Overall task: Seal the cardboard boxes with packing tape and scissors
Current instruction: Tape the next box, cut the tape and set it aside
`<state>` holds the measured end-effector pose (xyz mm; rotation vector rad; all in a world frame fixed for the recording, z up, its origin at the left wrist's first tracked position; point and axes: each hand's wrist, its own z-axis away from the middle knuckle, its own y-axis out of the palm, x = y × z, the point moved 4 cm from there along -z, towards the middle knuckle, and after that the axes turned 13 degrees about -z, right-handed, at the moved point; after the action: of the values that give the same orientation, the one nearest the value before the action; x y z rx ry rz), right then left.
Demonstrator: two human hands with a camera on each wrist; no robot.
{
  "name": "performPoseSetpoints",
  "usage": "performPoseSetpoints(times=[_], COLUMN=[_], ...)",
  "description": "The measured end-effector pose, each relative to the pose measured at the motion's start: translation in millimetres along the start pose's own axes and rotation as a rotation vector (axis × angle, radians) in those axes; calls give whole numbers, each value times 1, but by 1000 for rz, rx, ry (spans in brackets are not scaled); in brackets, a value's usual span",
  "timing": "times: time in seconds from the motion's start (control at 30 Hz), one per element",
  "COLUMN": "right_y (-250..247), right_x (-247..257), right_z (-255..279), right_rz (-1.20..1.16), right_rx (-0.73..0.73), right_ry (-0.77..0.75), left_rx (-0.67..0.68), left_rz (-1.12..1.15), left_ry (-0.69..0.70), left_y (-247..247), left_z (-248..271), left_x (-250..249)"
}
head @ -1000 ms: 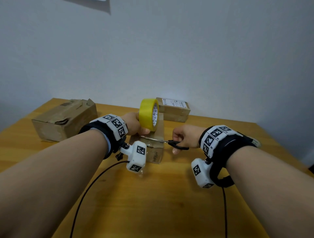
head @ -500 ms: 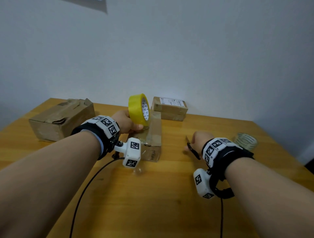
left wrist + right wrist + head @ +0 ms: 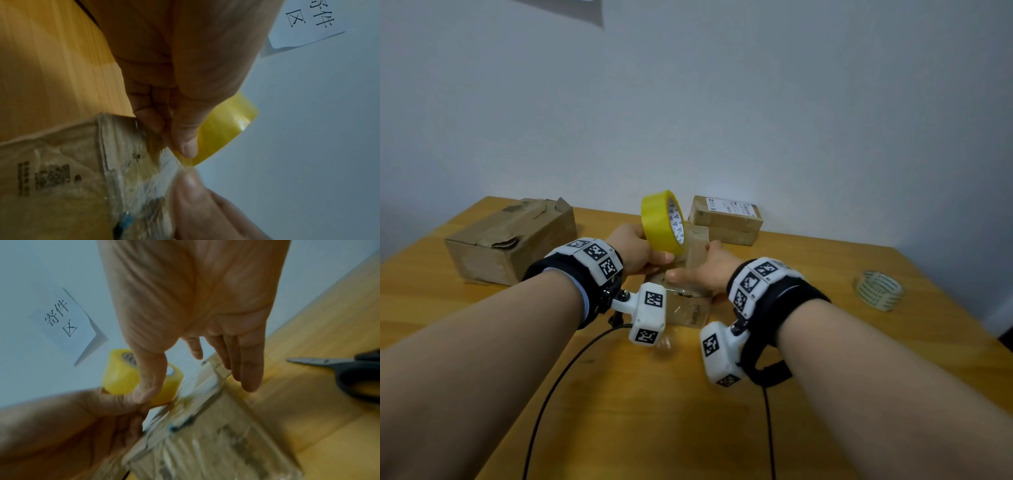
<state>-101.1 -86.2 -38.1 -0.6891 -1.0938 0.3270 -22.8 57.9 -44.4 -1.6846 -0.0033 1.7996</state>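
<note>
My left hand (image 3: 654,255) grips the yellow tape roll (image 3: 664,222) upright, just above the near end of the small cardboard box (image 3: 698,308) in the middle of the table. The wrist view shows its thumb and fingers (image 3: 180,142) pinching the roll (image 3: 226,126) at the box's taped edge (image 3: 123,162). My right hand (image 3: 698,270) lies over the box top with straight fingers, its thumb next to my left thumb. It holds nothing. The black-handled scissors (image 3: 349,369) lie on the table right of the box (image 3: 216,443); the head view hides them.
A large worn cardboard box (image 3: 510,240) sits at the left. A labelled box (image 3: 726,219) stands at the back by the wall. A clear tape roll (image 3: 878,289) lies at the right. Two cables run off the table's near edge (image 3: 551,394).
My right hand has set the scissors down at the right and come back left onto the box. My left hand has kept the yellow roll over the box.
</note>
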Motion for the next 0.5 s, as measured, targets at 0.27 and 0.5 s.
performPoseSetpoints(times=[0.27, 0.5], right_y=[16, -22], right_x=[-2, 7], right_z=[-15, -5], right_rz=[47, -306], right_rx=[-25, -146], right_ry=[203, -54], left_rx=[75, -1], left_rz=[75, 117], left_ry=[-39, -7], left_y=[-4, -13], left_z=[0, 4], left_x=[5, 3])
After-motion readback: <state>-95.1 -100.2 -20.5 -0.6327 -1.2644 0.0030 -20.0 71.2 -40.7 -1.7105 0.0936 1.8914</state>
